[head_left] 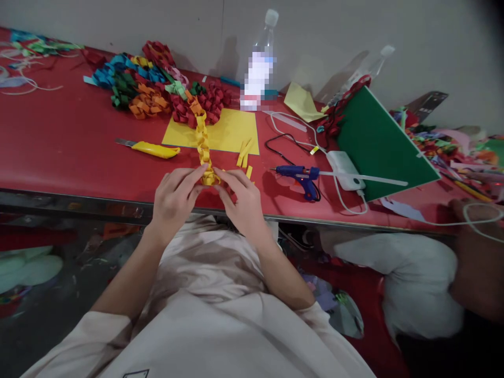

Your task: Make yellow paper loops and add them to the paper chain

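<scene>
A paper chain [202, 139] of yellow loops runs from the colourful heap down to my fingers. My left hand [177, 197] pinches its near end from the left. From the right, my right hand [242, 199] closes its thumb and fingers on the same end loop. Loose yellow paper strips [244, 153] lie just beyond my right hand. A yellow-handled knife [155, 149] rests to the left of the chain, its blade pointing left. To the right lies a blue glue gun [301, 176] with a long glue stick in its back.
Heaped paper chains [145, 86] lie at the back on the red table [66, 142]. Behind the yellow sheet [240, 128] stands a plastic bottle [262, 63]. A green board [378, 142] leans beside a white power strip [346, 170] with cords. Another person's leg [417, 278] is at right.
</scene>
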Action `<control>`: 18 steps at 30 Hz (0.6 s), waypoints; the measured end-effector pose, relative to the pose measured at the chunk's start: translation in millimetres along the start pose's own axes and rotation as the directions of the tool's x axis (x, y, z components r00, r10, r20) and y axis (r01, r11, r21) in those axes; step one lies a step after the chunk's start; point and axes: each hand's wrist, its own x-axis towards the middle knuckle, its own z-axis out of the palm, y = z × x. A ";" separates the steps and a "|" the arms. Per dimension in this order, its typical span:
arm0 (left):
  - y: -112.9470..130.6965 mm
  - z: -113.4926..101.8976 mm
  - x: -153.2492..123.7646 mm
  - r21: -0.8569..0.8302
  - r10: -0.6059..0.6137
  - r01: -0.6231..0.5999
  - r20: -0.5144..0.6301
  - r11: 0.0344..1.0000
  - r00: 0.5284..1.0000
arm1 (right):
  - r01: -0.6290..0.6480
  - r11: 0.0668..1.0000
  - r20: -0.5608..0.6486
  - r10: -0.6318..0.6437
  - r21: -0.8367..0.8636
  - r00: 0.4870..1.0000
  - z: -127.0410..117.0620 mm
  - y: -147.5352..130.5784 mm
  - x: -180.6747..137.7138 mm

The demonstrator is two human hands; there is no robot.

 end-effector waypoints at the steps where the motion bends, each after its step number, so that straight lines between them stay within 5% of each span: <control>1: 0.3 -0.5 0.1 0.027 0.023 -0.024 0.009 0.999 1.000 | -0.020 0.999 -0.007 0.021 0.033 1.000 0.2 -1.0 0.6; 14: 2.1 -0.2 0.2 0.112 0.114 -0.120 0.060 0.986 0.992 | -0.175 0.980 -0.091 0.183 0.097 0.979 4.6 -8.1 5.6; 18: 4.3 -0.9 2.0 0.115 0.140 -0.151 0.102 0.982 0.985 | -0.199 0.970 -0.021 0.204 0.142 0.979 0.1 -6.5 8.5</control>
